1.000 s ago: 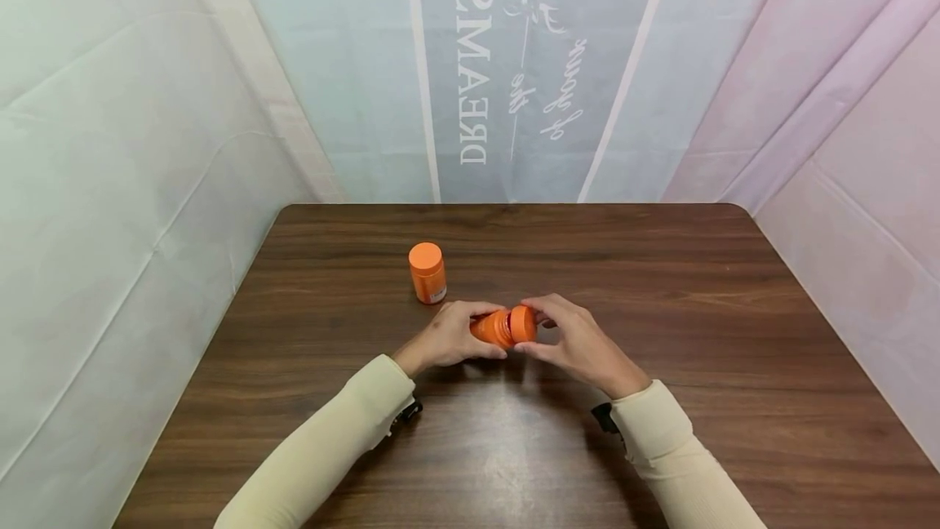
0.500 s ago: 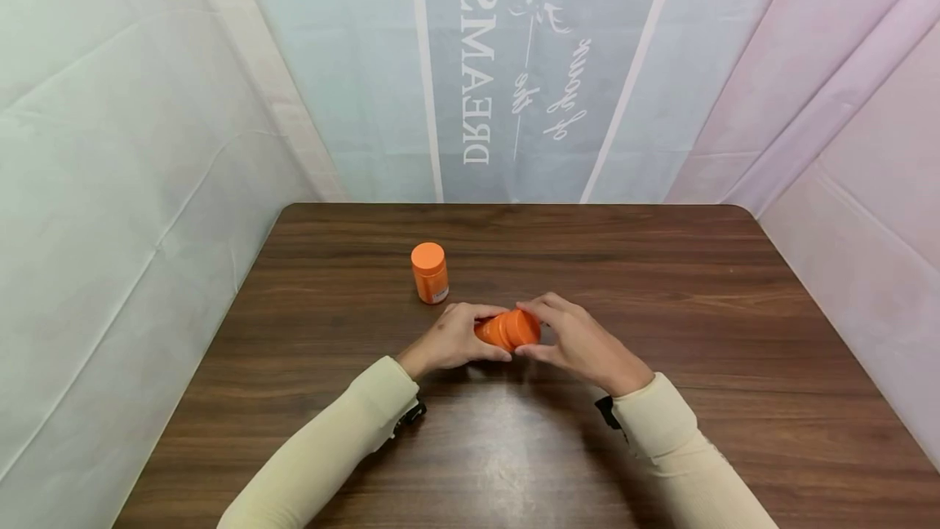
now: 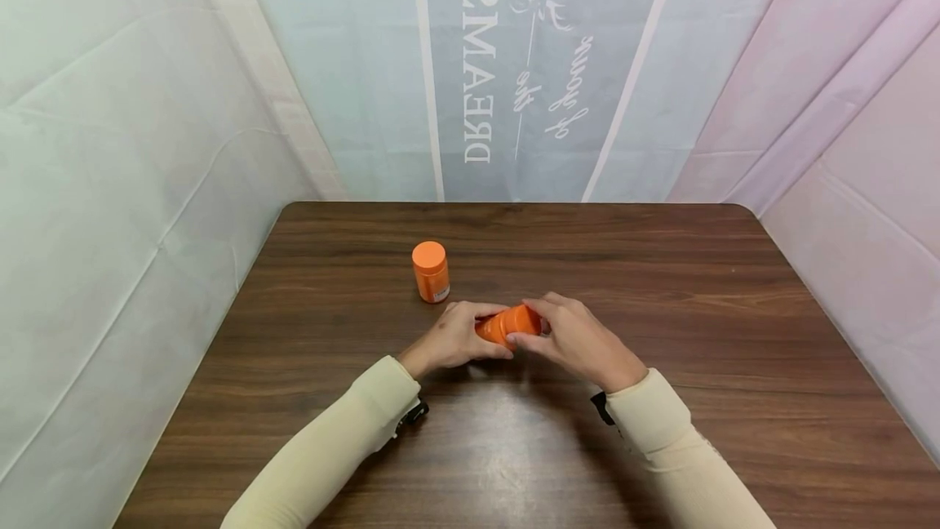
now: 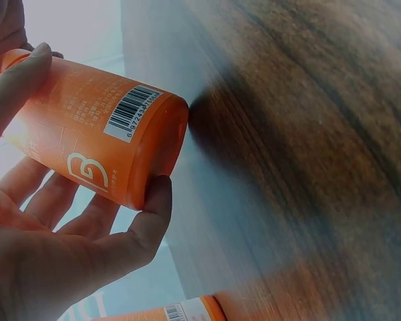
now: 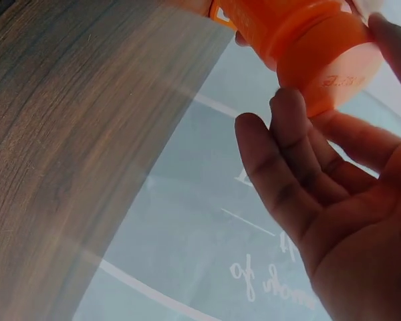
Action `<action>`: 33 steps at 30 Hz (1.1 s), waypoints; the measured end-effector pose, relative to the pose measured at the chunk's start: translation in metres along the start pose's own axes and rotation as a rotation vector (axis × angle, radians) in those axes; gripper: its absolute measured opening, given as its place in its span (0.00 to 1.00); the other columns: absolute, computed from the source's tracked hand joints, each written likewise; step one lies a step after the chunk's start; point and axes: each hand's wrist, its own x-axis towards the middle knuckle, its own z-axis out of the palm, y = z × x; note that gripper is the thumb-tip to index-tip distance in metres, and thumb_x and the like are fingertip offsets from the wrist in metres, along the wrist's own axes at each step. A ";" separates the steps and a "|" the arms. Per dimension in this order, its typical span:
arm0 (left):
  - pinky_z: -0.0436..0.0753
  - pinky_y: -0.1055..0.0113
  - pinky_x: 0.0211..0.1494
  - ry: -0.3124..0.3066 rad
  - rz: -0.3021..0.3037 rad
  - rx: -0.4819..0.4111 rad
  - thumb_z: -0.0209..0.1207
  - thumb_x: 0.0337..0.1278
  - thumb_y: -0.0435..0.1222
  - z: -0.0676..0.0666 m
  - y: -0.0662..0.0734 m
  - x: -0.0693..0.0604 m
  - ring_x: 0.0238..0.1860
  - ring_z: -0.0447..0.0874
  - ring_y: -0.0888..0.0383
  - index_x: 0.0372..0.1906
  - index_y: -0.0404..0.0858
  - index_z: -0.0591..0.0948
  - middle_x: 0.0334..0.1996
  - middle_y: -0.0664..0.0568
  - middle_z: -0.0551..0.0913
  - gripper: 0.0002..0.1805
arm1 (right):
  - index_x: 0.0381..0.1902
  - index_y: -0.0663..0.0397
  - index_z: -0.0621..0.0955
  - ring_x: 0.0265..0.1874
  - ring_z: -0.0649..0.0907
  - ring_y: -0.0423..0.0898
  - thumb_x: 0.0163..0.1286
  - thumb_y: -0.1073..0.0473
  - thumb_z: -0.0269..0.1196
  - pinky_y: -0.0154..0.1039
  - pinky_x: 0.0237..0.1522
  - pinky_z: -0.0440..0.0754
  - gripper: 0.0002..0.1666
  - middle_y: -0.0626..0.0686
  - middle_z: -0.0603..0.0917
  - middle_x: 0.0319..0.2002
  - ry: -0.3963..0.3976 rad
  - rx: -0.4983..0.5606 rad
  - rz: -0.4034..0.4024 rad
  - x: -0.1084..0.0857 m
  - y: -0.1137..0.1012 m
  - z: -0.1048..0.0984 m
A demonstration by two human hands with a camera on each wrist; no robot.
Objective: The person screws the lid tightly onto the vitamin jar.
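Observation:
An orange plastic bottle with white print and a barcode lies tilted in my left hand, its thumb on one side and fingers on the other. In the left wrist view its base points toward the table. The orange cap sits on the bottle's mouth, level with the neck in the head view. My right hand pinches the cap's rim between thumb and fingers; in the right wrist view two fingers extend off the cap. A second capped orange bottle stands upright beyond my left hand.
The dark wood-grain table lies beneath both hands. A printed curtain hangs behind its far edge, with pale cloth walls on the left and right.
A gap showed between cap and bottle neck one second ago; the cap now sits against the neck. My right hand has shifted its thumb and turned slightly. The standing bottle stays put.

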 end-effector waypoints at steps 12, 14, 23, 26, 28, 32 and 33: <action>0.80 0.66 0.46 -0.007 -0.040 0.001 0.77 0.46 0.41 -0.004 0.000 -0.001 0.41 0.81 0.62 0.62 0.41 0.81 0.47 0.52 0.86 0.34 | 0.71 0.59 0.69 0.39 0.83 0.46 0.62 0.46 0.73 0.40 0.39 0.83 0.45 0.57 0.78 0.52 -0.098 -0.054 -0.043 -0.005 0.000 -0.004; 0.80 0.66 0.46 -0.010 -0.039 -0.001 0.77 0.46 0.41 -0.004 0.001 -0.001 0.41 0.81 0.62 0.62 0.41 0.81 0.47 0.52 0.86 0.34 | 0.70 0.58 0.71 0.42 0.83 0.47 0.61 0.54 0.75 0.41 0.42 0.83 0.42 0.56 0.77 0.54 -0.102 -0.050 -0.103 -0.006 0.002 -0.005; 0.80 0.67 0.46 -0.021 -0.009 0.001 0.78 0.46 0.40 -0.004 0.003 0.000 0.42 0.81 0.62 0.61 0.41 0.81 0.49 0.52 0.87 0.33 | 0.55 0.64 0.79 0.25 0.76 0.37 0.66 0.46 0.70 0.31 0.28 0.77 0.31 0.51 0.82 0.36 -0.060 -0.082 -0.078 -0.004 0.001 -0.008; 0.80 0.67 0.46 -0.024 -0.015 -0.005 0.78 0.46 0.40 -0.005 0.004 0.000 0.41 0.81 0.62 0.61 0.41 0.82 0.50 0.52 0.86 0.33 | 0.45 0.61 0.80 0.18 0.73 0.35 0.65 0.40 0.68 0.30 0.21 0.73 0.28 0.45 0.78 0.25 -0.046 -0.077 -0.013 -0.001 0.000 -0.004; 0.80 0.67 0.45 -0.029 -0.024 -0.013 0.78 0.46 0.39 -0.006 0.004 0.000 0.42 0.81 0.62 0.61 0.41 0.81 0.50 0.52 0.86 0.33 | 0.41 0.60 0.78 0.15 0.70 0.35 0.65 0.37 0.67 0.31 0.18 0.70 0.30 0.44 0.73 0.19 -0.046 -0.085 0.018 0.000 -0.001 -0.003; 0.80 0.67 0.46 -0.033 -0.035 -0.008 0.77 0.46 0.40 -0.008 0.005 0.000 0.42 0.81 0.62 0.62 0.41 0.81 0.50 0.51 0.86 0.34 | 0.54 0.60 0.77 0.18 0.73 0.37 0.64 0.35 0.67 0.33 0.22 0.75 0.37 0.47 0.78 0.26 -0.071 -0.110 -0.002 -0.001 -0.002 -0.004; 0.80 0.67 0.46 -0.035 -0.034 -0.003 0.77 0.46 0.41 -0.008 0.005 -0.001 0.42 0.81 0.62 0.63 0.41 0.80 0.50 0.51 0.86 0.34 | 0.59 0.59 0.76 0.21 0.76 0.38 0.63 0.36 0.68 0.35 0.25 0.78 0.39 0.49 0.80 0.31 -0.083 -0.113 -0.019 -0.002 -0.002 -0.006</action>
